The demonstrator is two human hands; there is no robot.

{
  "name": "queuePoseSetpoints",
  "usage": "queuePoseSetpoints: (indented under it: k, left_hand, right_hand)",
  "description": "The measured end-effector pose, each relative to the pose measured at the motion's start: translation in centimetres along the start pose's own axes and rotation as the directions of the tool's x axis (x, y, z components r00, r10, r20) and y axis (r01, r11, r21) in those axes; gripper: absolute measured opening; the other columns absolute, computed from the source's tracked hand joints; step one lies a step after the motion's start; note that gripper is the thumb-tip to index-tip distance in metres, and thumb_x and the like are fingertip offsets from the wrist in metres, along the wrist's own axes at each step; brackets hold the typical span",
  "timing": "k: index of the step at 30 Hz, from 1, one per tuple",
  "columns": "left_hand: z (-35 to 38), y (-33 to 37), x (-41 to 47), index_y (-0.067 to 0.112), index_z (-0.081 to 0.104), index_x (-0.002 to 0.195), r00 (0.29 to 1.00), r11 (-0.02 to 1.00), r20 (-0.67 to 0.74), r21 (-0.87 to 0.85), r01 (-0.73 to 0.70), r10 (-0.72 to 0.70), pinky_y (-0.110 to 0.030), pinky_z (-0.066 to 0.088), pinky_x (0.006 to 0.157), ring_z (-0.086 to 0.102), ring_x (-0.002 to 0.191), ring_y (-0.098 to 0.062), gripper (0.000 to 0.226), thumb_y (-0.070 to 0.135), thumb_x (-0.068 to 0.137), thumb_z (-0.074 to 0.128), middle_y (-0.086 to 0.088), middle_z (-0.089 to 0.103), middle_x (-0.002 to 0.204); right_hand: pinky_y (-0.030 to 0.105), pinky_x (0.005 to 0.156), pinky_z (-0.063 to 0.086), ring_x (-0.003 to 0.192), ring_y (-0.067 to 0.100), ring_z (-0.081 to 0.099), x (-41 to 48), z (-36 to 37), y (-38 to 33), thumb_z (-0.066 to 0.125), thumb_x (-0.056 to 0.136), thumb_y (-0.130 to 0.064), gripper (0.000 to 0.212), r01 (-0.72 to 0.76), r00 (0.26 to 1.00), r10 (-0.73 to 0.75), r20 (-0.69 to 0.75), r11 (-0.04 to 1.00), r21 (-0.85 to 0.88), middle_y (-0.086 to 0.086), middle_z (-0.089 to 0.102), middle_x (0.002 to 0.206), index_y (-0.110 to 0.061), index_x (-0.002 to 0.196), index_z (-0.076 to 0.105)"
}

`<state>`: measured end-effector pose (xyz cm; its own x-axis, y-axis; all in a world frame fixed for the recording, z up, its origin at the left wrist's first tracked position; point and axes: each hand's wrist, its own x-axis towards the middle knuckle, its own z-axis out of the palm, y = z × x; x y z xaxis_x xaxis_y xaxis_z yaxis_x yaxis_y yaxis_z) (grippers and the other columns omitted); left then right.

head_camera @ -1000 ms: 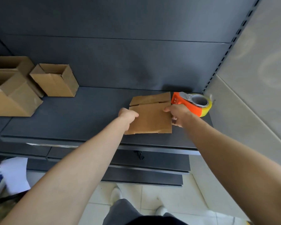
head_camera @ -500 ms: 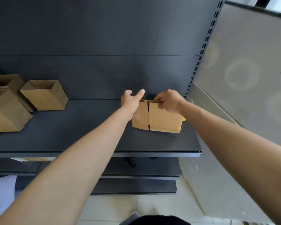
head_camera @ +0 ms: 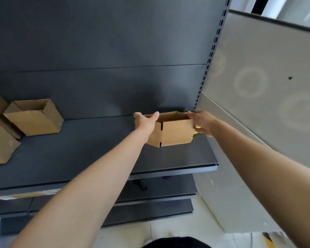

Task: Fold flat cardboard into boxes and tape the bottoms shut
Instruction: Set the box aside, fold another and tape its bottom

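A small brown cardboard box (head_camera: 175, 133) stands squared up and open at the top on the dark shelf (head_camera: 100, 154), near its right end. My left hand (head_camera: 145, 121) holds its left side, thumb and fingers over the top rim. My right hand (head_camera: 202, 122) grips its right side at the top corner. A sliver of the yellow tape dispenser (head_camera: 195, 132) shows behind the box under my right hand; the rest of it is hidden.
Folded open-top boxes stand at the shelf's left end, one (head_camera: 34, 117) upright and others (head_camera: 0, 138) cut by the frame edge. A grey wall panel (head_camera: 258, 86) rises just right of the shelf. Lower shelves (head_camera: 159, 190) and tiled floor lie below.
The flat cardboard has been lifted off the shelf and opened into a rectangular tube. My view has tilted upward, and the orange and yellow tape dispenser is now mostly hidden behind the box.
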<state>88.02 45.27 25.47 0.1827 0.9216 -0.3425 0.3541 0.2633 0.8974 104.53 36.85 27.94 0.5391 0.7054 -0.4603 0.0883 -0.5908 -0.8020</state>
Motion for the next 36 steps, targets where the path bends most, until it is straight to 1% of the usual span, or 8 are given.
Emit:
queuePoseSetpoints:
  k: [5, 10, 12, 17, 19, 23, 28, 36]
  left_hand:
    - [0.2, -0.5, 0.2, 0.017, 0.014, 0.142, 0.999, 0.997, 0.047, -0.075, 0.030, -0.026, -0.033, 0.038, 0.084, 0.041, 0.105, -0.019, 0.073, 0.034, 0.090, 0.062, -0.008, 0.039, 0.137]
    - [-0.1, -0.9, 0.8, 0.013, 0.027, 0.142, 0.985, 1.000, 0.170, -0.006, 0.003, -0.002, -0.029, 0.037, 0.096, 0.046, 0.123, -0.022, 0.071, 0.026, 0.086, 0.069, -0.003, 0.047, 0.137]
    - [-0.1, -0.8, 0.7, 0.016, 0.034, 0.142, 0.962, 1.000, 0.271, 0.014, -0.022, 0.017, -0.035, 0.038, 0.104, 0.047, 0.125, -0.022, 0.067, 0.026, 0.086, 0.069, -0.002, 0.052, 0.135]
    - [0.4, -1.0, 0.4, 0.024, 0.021, 0.151, 0.941, 0.997, 0.337, -0.064, 0.039, -0.016, -0.040, 0.024, 0.114, 0.032, 0.139, -0.023, 0.087, 0.065, 0.082, 0.054, 0.001, 0.033, 0.152]
    - [0.6, -1.2, 0.8, 0.026, 0.030, 0.147, 0.946, 0.968, 0.310, -0.188, 0.164, -0.099, -0.046, 0.033, 0.110, 0.040, 0.134, -0.026, 0.094, 0.076, 0.071, 0.051, -0.005, 0.038, 0.150]
    - [0.6, -0.8, 0.0, 0.004, 0.050, 0.128, 0.971, 0.884, 0.204, -0.421, 0.203, -0.125, -0.035, 0.054, 0.073, 0.062, 0.097, -0.027, 0.039, 0.031, 0.100, 0.043, -0.018, 0.062, 0.116]
    - [0.8, -0.8, -0.4, 0.006, 0.056, 0.125, 0.967, 0.834, 0.233, -0.509, 0.211, -0.103, -0.040, 0.050, 0.087, 0.061, 0.101, -0.026, 0.033, 0.025, 0.101, 0.045, -0.012, 0.063, 0.110]
    - [1.0, -1.5, -0.2, 0.011, 0.064, 0.089, 0.970, 0.799, 0.224, -0.566, 0.204, -0.089, -0.030, 0.048, 0.073, 0.060, 0.080, -0.018, 0.022, 0.020, 0.098, 0.046, -0.003, 0.064, 0.079]
  right_hand:
    - [0.027, 0.065, 0.041, 0.077, 0.020, 0.053, 0.1, 0.2, 0.5, 0.055, 0.095, -0.029, 0.026, -0.011, 1.000, 0.010, -0.024, 1.000, -0.018, 0.008, 0.057, 0.090, -0.006, 0.108, 0.060]
    - [0.034, 0.080, 0.054, 0.102, 0.026, 0.059, 0.6, 0.6, 0.6, 0.052, 0.096, -0.041, 0.043, -0.018, 1.000, 0.017, -0.015, 0.994, -0.107, 0.007, 0.058, 0.119, -0.010, 0.127, 0.054]
    - [0.037, 0.077, 0.058, 0.097, 0.030, 0.063, 1.0, 0.6, 0.4, 0.049, 0.096, -0.045, 0.048, -0.031, 0.999, 0.033, 0.024, 0.996, -0.079, 0.012, 0.059, 0.120, -0.008, 0.127, 0.052]
    - [0.043, 0.082, 0.058, 0.089, 0.033, 0.067, 1.2, -0.4, -0.1, 0.046, 0.097, -0.049, 0.049, -0.062, 0.990, 0.064, 0.122, 0.998, -0.023, 0.013, 0.062, 0.102, -0.005, 0.119, 0.050]
    - [0.044, 0.082, 0.057, 0.088, 0.033, 0.066, 1.3, -1.2, -0.1, 0.046, 0.097, -0.048, 0.046, -0.064, 0.982, 0.074, 0.176, 0.996, -0.063, 0.010, 0.059, 0.098, -0.006, 0.116, 0.050]
    - [0.048, 0.089, 0.054, 0.100, 0.040, 0.063, 1.7, -2.5, 0.2, 0.042, 0.096, -0.053, 0.050, -0.073, 0.950, 0.105, 0.293, 0.990, -0.119, 0.017, 0.061, 0.107, -0.010, 0.119, 0.051]
    - [0.052, 0.094, 0.050, 0.105, 0.038, 0.060, 2.4, -3.0, 0.7, 0.038, 0.096, -0.057, 0.046, -0.091, 0.918, 0.114, 0.380, 0.993, -0.078, 0.010, 0.060, 0.105, -0.017, 0.110, 0.055]
    - [0.048, 0.092, 0.053, 0.104, 0.035, 0.062, 3.7, -3.2, 0.7, 0.043, 0.094, -0.057, 0.049, -0.100, 0.906, 0.119, 0.407, 0.993, -0.067, 0.012, 0.058, 0.116, -0.017, 0.121, 0.053]
